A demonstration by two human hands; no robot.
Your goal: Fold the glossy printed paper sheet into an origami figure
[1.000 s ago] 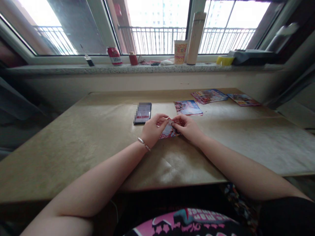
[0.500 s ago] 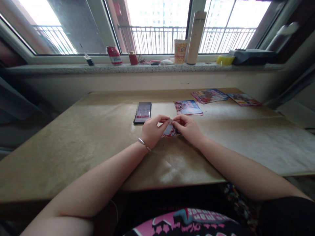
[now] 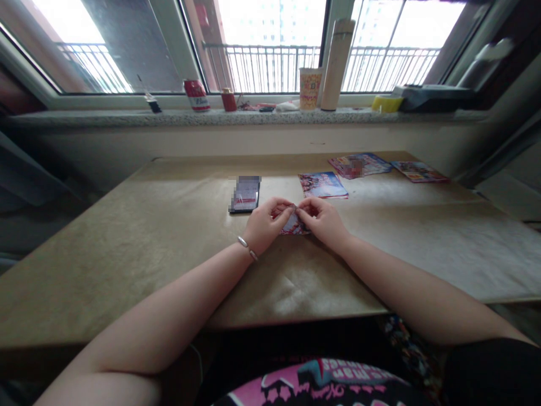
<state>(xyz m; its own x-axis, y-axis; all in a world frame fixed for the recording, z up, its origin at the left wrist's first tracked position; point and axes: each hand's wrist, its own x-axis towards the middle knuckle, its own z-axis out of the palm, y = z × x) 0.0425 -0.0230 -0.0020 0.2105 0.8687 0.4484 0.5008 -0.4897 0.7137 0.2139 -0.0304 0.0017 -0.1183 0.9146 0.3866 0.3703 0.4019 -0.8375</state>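
My left hand [image 3: 264, 224] and my right hand [image 3: 323, 220] meet at the middle of the brown table [image 3: 127, 248], both pinched on a small colourful printed paper [image 3: 292, 226] that rests on the tabletop between them. The thumbs and forefingers of both hands press together at the paper's top edge. A silver bracelet [image 3: 247, 247] circles my left wrist. Most of the paper is hidden by my fingers.
A dark phone [image 3: 245, 194] lies just behind my left hand. More printed sheets lie behind: one [image 3: 323, 184] close by, a stack [image 3: 359, 164] and another [image 3: 418, 171] further right. The windowsill holds a red can [image 3: 196, 96], a paper cup [image 3: 310, 88] and a tall tube [image 3: 336, 58].
The paper has been folded smaller and lies lower between my fingers; both hands have closed in slightly toward each other at its top edge.
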